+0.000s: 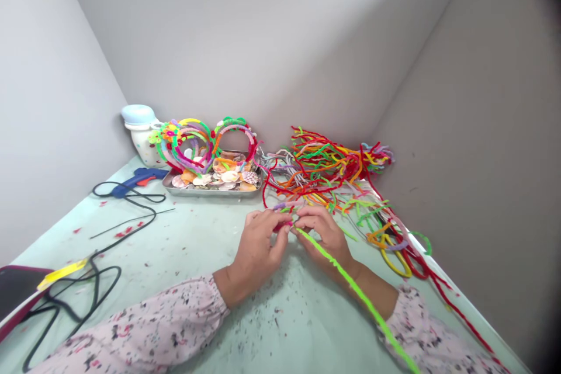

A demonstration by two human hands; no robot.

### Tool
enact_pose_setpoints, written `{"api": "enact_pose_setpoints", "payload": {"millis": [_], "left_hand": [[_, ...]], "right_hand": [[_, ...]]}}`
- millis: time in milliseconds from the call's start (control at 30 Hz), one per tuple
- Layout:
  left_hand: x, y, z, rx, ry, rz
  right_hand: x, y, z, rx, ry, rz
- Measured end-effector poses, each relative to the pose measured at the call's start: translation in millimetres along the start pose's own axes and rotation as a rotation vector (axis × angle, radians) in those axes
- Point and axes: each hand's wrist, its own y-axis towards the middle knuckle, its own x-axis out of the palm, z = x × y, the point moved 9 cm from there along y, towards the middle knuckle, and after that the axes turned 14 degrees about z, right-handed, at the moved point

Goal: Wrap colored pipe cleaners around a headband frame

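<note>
Pinching green pipe cleaner [350, 280], left hand [258, 242] and right hand [324, 234] both clenched on its tip; twist seems barely begun; coloured hoops [201, 140] finished behind.

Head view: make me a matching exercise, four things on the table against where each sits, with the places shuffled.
Things
1. blue glue gun
2. seashells
3. green pipe cleaner
4. pile of loose pipe cleaners

Places
A. one end at the fingertips of the right hand
B. in the metal tray
C. against the right wall
D. left of the tray, beside the black cable

Pairs: 1-D, 2-B, 3-A, 4-C
</note>
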Motion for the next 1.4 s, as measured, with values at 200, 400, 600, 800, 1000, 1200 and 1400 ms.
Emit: {"api": "enact_pose_setpoints", "payload": {"millis": [200,400,600,800,1000,1200,1400], "left_hand": [[-7.0,1,-10,-0.119,-0.010,0.049],[-5.9,0,-6,-0.077,-0.018,0.033],[8.7,-9,7,0.045,-0.018,-0.090],[18.1,-18,20,0.199,0.043,-0.160],[17.0,-15,19,0.202,0.058,-0.128],[15.4,-14,1,0.044,0.021,-0.115],[19.3,-15,-6,-0.009,0.053,-0.156]], "right_hand": [[-8,3,-1,0.030,-0.008,0.055],[-23,-2,52,0.488,0.065,0.273],[-28,-16,92,0.865,0.207,0.396],[-29,-19,101,0.918,0.223,0.407],[-27,-18,98,0.938,0.220,0.390],[-25,-18,99,0.948,0.235,0.374],[-20,-28,111,1.011,0.272,0.400]]}}
